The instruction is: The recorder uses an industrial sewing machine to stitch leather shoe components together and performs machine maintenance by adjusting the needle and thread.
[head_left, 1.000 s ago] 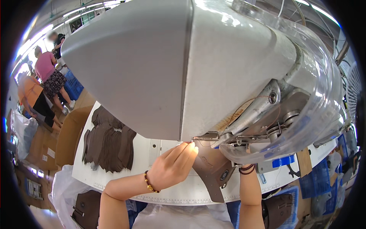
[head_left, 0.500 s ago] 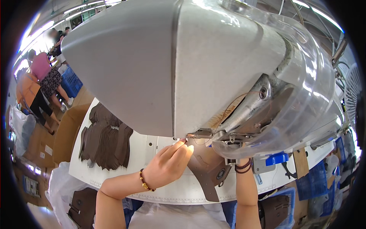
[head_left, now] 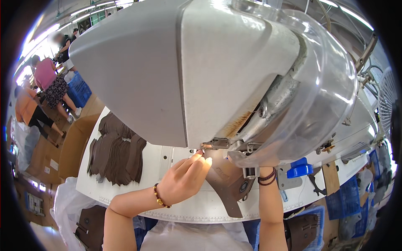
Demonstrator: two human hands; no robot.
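The large grey sewing machine [head_left: 134,79] fills the upper middle of the view. Under its head lies a flat brown bag-like piece [head_left: 228,196] with a round dark fitting, its long strip pointing toward me. My left hand [head_left: 184,178], wearing a beaded bracelet, has its fingers pinched together beside the piece's left edge, just below a small metal part [head_left: 215,144]. What the fingertips hold is too small to make out. My right hand [head_left: 267,171] reaches in on the right side of the piece; the machine's clear cover [head_left: 310,108] and metal parts hide its fingers.
Stacked brown strips [head_left: 119,154] lie left on the white table [head_left: 155,188]. A blue object [head_left: 300,168] and a dark tool [head_left: 317,185] sit to the right. More brown pieces [head_left: 92,228] rest low at both sides. People [head_left: 48,79] stand at far left; a fan [head_left: 386,96] is far right.
The machine appears shifted slightly left in view, and its clear cover too. The brown piece's lower tip sits a little farther from me. My left hand keeps its pinch, almost unmoved.
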